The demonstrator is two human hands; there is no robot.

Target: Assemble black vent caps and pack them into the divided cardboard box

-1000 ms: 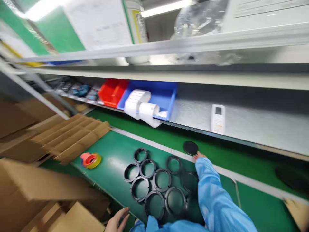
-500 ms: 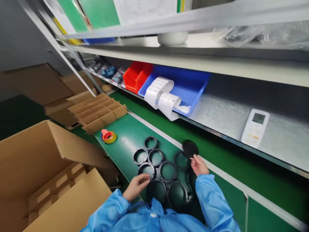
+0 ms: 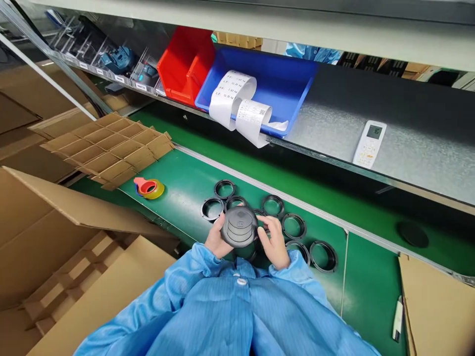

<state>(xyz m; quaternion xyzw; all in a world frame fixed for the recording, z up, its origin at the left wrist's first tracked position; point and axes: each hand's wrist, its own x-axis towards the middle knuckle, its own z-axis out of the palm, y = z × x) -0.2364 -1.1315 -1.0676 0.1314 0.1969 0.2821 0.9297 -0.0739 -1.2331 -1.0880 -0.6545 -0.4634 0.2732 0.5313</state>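
Observation:
A round black air vent (image 3: 240,232) with curved slats and a small raised mark faces up in front of my chest. My left hand (image 3: 218,238) grips its left side, the fingers reaching behind. My right hand (image 3: 273,240) has thumb and fingertips bent at the vent's right edge. Behind and under the hands, several black rings lie on the green bench, among them a far ring (image 3: 224,189), a left ring (image 3: 212,209) and a right ring (image 3: 323,256). The vent and hands partly hide some of them.
A tape dispenser (image 3: 149,188) and cardboard dividers (image 3: 111,143) are at the left, by an open carton (image 3: 92,296). A dark disc (image 3: 412,234) lies back right. A cutter (image 3: 398,319) lies beside cardboard (image 3: 438,306). The shelf holds red and blue bins and a remote (image 3: 369,144).
My right hand has come back from the far edge, where it held a black disc. Both hands now meet at the vent. A dark disc now shows farther right; the view has tilted down.

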